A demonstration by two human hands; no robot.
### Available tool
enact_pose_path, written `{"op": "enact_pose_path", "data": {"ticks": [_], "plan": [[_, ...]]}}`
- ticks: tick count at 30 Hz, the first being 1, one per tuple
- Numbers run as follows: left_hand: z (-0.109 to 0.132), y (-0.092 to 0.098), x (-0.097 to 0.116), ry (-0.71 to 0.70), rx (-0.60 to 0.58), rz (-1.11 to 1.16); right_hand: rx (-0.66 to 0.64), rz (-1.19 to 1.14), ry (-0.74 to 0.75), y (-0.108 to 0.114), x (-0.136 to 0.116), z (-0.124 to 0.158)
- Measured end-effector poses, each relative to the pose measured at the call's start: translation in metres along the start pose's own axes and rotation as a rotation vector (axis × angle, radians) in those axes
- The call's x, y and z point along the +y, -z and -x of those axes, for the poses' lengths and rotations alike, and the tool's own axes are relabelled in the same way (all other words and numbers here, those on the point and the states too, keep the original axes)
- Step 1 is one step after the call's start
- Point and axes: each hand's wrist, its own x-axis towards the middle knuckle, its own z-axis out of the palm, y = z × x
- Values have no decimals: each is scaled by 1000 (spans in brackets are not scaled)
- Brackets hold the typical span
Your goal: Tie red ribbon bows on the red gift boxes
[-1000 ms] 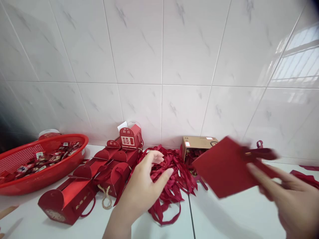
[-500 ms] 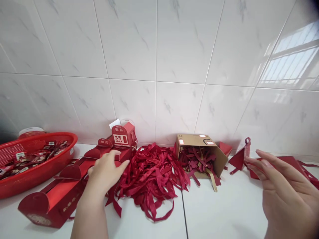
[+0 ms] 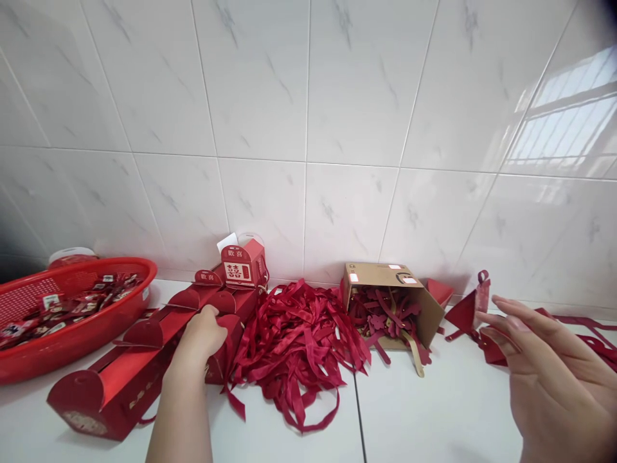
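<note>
My left hand [image 3: 202, 337] is closed on a dark red paper gift box [image 3: 230, 331] at the right side of a row of such boxes; its fingertips are hidden behind the hand. Beside it, the row of red gift boxes [image 3: 113, 399] runs from front left toward the wall. A pile of shiny red ribbons [image 3: 299, 347] lies just right of this hand. My right hand [image 3: 549, 360] is held up at the right with its fingers stretched out and nothing visible between them. Past its fingertips stands a small red triangular paper piece with a ribbon loop [image 3: 463, 314].
A red plastic basket [image 3: 87, 328] with small wrapped packets stands at the left. Near the wall, an open cardboard box [image 3: 380, 274] on its side holds dark red and gold strips. Red straps [image 3: 595, 334] lie at the far right. White tiled wall [image 3: 351, 96] closes off the back.
My left hand has gone from spread fingers above the boxes to closed on one red gift box. My right hand stays nearly the same. The view has shifted slightly.
</note>
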Motion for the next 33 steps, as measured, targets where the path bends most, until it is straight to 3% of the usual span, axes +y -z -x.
{"op": "enact_pose_path", "data": {"ticks": [4,11,16,22,25,28,31,33], "plan": [[5,6,-1,-80,42,65,-14,-15,-16,-2,-3,1],[30,35,4,-233,76,169,-49,-19,-26,-2,-8,3],[42,44,14,-287,-55,308,-102,3,-52,-4,-7,4],[72,58,31,-504,-187,439,-296,88,-69,-1,-1,3],[100,68,38,-654,-270,349,-481,211,-26,4,-5,2],[127,69,38,-771,-410,265,-819,448,22,12,-13,4],[146,61,25,-798,-515,212,-1228,615,5,26,-15,13],[154,55,7,-770,-516,192,-1377,635,-41,37,-11,21]]}}
